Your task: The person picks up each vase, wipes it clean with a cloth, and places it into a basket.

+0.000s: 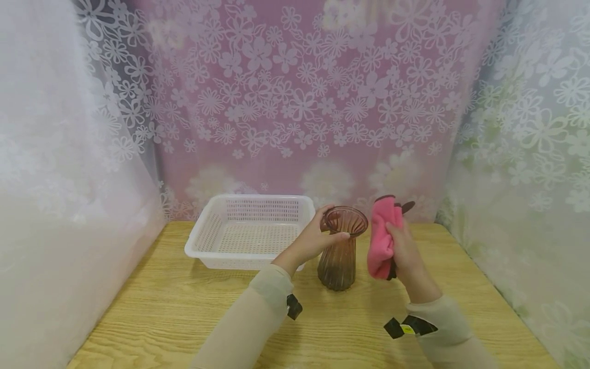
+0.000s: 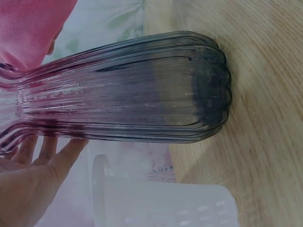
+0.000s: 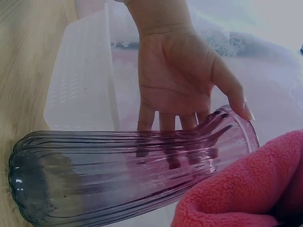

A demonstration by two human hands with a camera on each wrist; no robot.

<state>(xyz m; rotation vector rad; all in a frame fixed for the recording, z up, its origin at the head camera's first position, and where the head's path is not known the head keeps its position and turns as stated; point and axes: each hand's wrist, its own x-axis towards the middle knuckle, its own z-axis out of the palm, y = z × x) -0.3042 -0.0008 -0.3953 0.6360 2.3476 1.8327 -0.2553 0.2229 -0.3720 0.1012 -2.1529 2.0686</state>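
Observation:
A ribbed glass vase [image 1: 338, 261], pinkish at its flared top and smoky grey toward its base, stands right at the tabletop, leaning slightly. My left hand [image 1: 313, 241] grips its neck, the thumb on the near side by the rim and the fingers behind. Through the glass in the right wrist view, those fingers [image 3: 173, 158] show on the far side. To the right of the vase, my right hand [image 1: 404, 251] holds a bunched pink fleece cloth [image 1: 381, 238] with dark edging. In the right wrist view the cloth overlaps the vase's mouth.
A white perforated plastic basket [image 1: 207, 254] stands left of the vase, partly behind my left forearm. The wooden table [image 1: 152, 318] is bordered by floral curtains [image 1: 299, 77] at the back and both sides. Black straps sit on both sleeves.

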